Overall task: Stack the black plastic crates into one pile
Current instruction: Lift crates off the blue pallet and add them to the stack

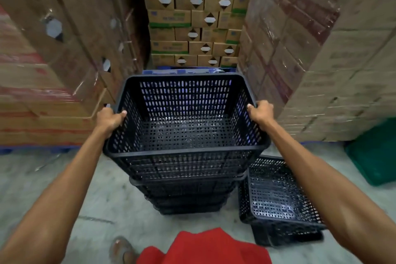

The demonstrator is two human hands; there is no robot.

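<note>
Gripping black slotted crate (186,118), empty

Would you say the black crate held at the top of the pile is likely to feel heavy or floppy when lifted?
Probably light: the top crate is empty, its walls all perforated mesh. Likely fairly stiff, since its rim looks straight with the left hand and right hand gripping opposite edges. The tall pile beneath might wobble.
</note>
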